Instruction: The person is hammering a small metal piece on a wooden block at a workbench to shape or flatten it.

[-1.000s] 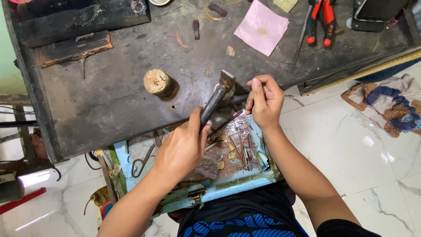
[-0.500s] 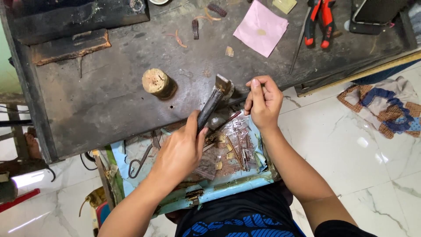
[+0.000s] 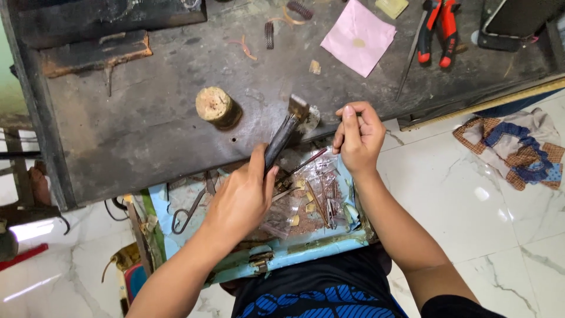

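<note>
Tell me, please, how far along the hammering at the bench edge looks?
Mid-work. The left hand grips a small hammer, its head at the dark bench edge; the right hand pinches something thin there, too small to identify. Thin metal pieces already lie in the blue tray. What remains cannot be told.

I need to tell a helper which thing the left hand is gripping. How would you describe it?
On the dark workbench, find its near edge. The left hand there grips a hammer, its square metal head beside the brass stump, the only long-handled tool nearby.
</note>
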